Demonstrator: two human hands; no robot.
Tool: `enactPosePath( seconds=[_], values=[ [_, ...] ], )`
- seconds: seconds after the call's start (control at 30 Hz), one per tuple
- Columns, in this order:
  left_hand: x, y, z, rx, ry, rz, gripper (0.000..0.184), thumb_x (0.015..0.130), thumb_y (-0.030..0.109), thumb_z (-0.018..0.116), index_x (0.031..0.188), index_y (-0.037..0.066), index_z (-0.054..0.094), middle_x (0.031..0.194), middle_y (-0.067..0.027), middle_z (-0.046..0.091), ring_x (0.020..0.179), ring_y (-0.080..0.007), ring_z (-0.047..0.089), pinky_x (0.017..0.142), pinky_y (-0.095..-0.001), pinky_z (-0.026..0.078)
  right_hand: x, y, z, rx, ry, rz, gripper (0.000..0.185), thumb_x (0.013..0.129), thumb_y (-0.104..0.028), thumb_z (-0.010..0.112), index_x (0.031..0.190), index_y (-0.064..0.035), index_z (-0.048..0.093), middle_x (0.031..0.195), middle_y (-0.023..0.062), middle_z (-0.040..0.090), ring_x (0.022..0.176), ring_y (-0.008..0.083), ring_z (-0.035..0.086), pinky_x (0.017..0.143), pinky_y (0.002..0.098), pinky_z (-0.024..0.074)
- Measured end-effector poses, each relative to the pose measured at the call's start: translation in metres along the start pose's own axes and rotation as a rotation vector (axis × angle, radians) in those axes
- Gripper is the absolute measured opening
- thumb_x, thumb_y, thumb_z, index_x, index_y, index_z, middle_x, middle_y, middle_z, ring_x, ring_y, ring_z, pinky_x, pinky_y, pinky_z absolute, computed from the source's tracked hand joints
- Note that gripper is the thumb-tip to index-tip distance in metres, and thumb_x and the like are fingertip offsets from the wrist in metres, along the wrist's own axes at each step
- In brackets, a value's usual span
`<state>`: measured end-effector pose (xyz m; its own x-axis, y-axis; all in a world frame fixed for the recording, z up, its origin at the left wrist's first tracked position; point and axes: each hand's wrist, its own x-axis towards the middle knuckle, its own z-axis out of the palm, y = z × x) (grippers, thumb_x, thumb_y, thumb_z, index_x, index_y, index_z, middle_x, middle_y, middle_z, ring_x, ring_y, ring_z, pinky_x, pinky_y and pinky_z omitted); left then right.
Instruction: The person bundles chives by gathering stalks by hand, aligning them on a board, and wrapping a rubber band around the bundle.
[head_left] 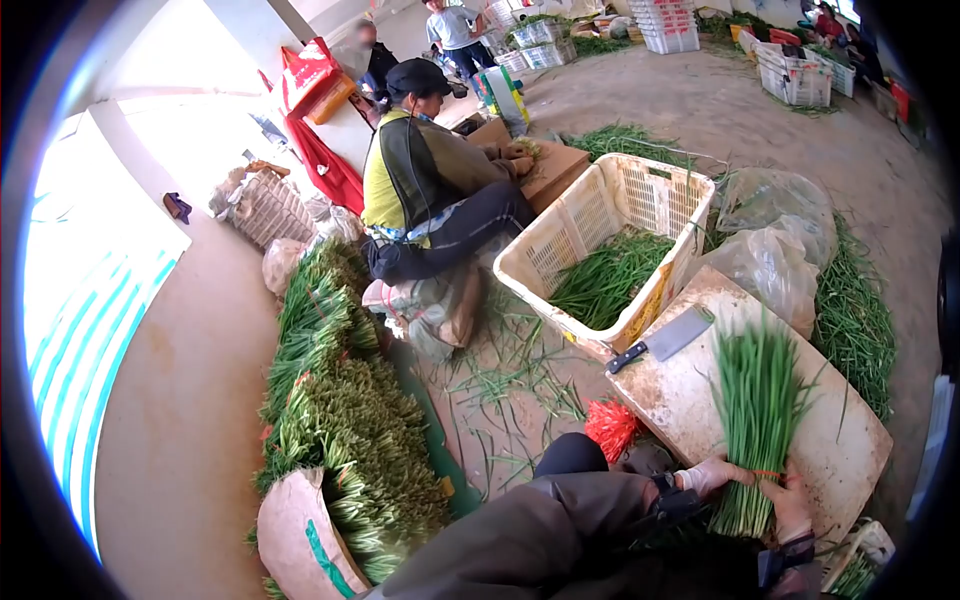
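On a worn pale board (850,440) at the lower right lies a bundle of long green stalks (757,400), tied low down with a reddish band. My left hand (713,476) is closed round the bundle's left side near the band. From the right, my right hand (789,503) grips the same bundle, its fingers at the band. A cleaver (672,336) with a dark handle rests flat on the board's upper left part. Red strips (612,428) lie in a bunch beside the board's lower left edge.
A cream crate (590,215) holding loose green stalks stands beyond the board. Plastic bags (775,260) and more stalks lie at the right. Tied bundles (350,430) are piled at the left. A co-worker (440,170) sits ahead at a cardboard box (555,170).
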<state>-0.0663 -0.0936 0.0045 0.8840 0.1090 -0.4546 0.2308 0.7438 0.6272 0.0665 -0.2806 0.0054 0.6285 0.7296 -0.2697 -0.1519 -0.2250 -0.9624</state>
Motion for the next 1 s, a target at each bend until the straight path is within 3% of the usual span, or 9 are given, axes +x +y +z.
enactPosePath(
  seconds=[0.07, 0.2, 0.3, 0.37, 0.47, 0.63, 0.83, 0.97, 1.0],
  values=[
    [0.004, -0.012, -0.008, -0.068, 0.01, -0.105, 0.047, 0.08, 0.007, 0.081, 0.126, 0.003, 0.071, 0.111, -0.0111, 0.076, 0.1, -0.0271, 0.071, 0.087, -0.0422, 0.059, 0.003, 0.005, -0.005, -0.059, -0.058, -0.003, 0.05, 0.091, -0.002, 0.069, 0.139, 0.0003, 0.056, 0.124, 0.0072, 0.068, 0.11, 0.0197, 0.064, 0.099, 0.0335, 0.05],
    [-0.005, -0.002, 0.002, 0.091, 0.05, 0.101, 0.046, 0.081, 0.008, 0.082, 0.126, 0.002, 0.071, 0.116, -0.0084, 0.076, 0.103, -0.0245, 0.07, 0.094, -0.0387, 0.057, -0.008, -0.037, 0.019, 0.173, 0.015, 0.081, 0.039, 0.101, -0.012, 0.065, 0.138, -0.0004, 0.058, 0.122, 0.0085, 0.068, 0.107, 0.0187, 0.065, 0.095, 0.0334, 0.0534],
    [-0.019, 0.011, 0.007, -0.02, -0.065, 0.048, 0.04, 0.089, 0.006, 0.075, 0.128, 0.001, 0.07, 0.122, -0.0102, 0.074, 0.107, -0.0228, 0.07, 0.098, -0.0369, 0.056, -0.013, -0.049, 0.017, 0.312, -0.072, 0.138, 0.031, 0.104, -0.017, 0.063, 0.128, 0.0022, 0.063, 0.116, 0.0082, 0.071, 0.102, 0.0173, 0.067, 0.091, 0.0329, 0.0549],
    [-0.017, 0.014, 0.006, 0.046, -0.094, -0.046, 0.046, 0.093, 0.015, 0.073, 0.136, 0.001, 0.065, 0.132, -0.0113, 0.069, 0.121, -0.0228, 0.064, 0.11, -0.0359, 0.047, -0.003, -0.008, -0.005, -0.008, 0.01, 0.032, 0.028, 0.102, -0.016, 0.065, 0.121, 0.004, 0.067, 0.111, 0.0091, 0.073, 0.1, 0.0166, 0.067, 0.089, 0.0308, 0.0531],
    [-0.01, 0.008, 0.004, 0.16, 0.026, -0.118, 0.048, 0.094, 0.019, 0.074, 0.137, 0.003, 0.062, 0.128, -0.0114, 0.07, 0.119, -0.026, 0.065, 0.102, -0.0443, 0.052, -0.006, -0.013, -0.009, -0.411, 0.199, -0.13, 0.021, 0.091, -0.02, 0.077, 0.101, -0.0016, 0.074, 0.087, 0.0094, 0.074, 0.082, 0.0178, 0.068, 0.078, 0.0332, 0.0539],
    [-0.005, 0.007, 0.002, 0.231, 0.11, -0.088, 0.051, 0.091, 0.021, 0.08, 0.135, 0.003, 0.061, 0.125, -0.0118, 0.071, 0.11, -0.0299, 0.068, 0.092, -0.0484, 0.058, -0.008, -0.029, -0.007, -0.327, 0.23, 0.04, 0.024, 0.088, -0.021, 0.082, 0.099, -0.0013, 0.074, 0.086, 0.0074, 0.072, 0.083, 0.0151, 0.066, 0.078, 0.0318, 0.0525],
    [-0.012, 0.008, 0.01, 0.142, 0.015, -0.025, 0.051, 0.093, 0.02, 0.075, 0.139, 0.002, 0.061, 0.131, -0.011, 0.07, 0.12, -0.0258, 0.065, 0.105, -0.0412, 0.05, -0.011, -0.018, -0.021, -0.068, 0.025, 0.131, 0.023, 0.089, -0.014, 0.079, 0.106, 0.0006, 0.071, 0.097, 0.0047, 0.072, 0.092, 0.0141, 0.065, 0.084, 0.0303, 0.0529],
    [-0.004, -0.001, -0.002, 0.122, 0.023, 0.047, 0.053, 0.089, 0.014, 0.079, 0.138, 0.002, 0.063, 0.135, -0.0121, 0.069, 0.122, -0.0243, 0.064, 0.109, -0.0378, 0.049, -0.022, -0.048, -0.007, 0.471, -0.077, 0.272, 0.022, 0.089, -0.001, 0.072, 0.11, -0.0024, 0.069, 0.097, 0.0013, 0.067, 0.093, 0.0149, 0.064, 0.087, 0.0304, 0.0516],
    [-0.001, -0.004, -0.003, 0.109, 0.044, 0.077, 0.054, 0.086, 0.01, 0.082, 0.136, 0.002, 0.064, 0.131, -0.0121, 0.071, 0.117, -0.024, 0.067, 0.104, -0.0378, 0.052, -0.015, -0.019, -0.024, 0.165, -0.062, 0.118, 0.02, 0.089, 0.0, 0.071, 0.109, -0.0019, 0.069, 0.098, 0.0016, 0.067, 0.093, 0.0146, 0.064, 0.087, 0.0294, 0.0515]
  ],
)
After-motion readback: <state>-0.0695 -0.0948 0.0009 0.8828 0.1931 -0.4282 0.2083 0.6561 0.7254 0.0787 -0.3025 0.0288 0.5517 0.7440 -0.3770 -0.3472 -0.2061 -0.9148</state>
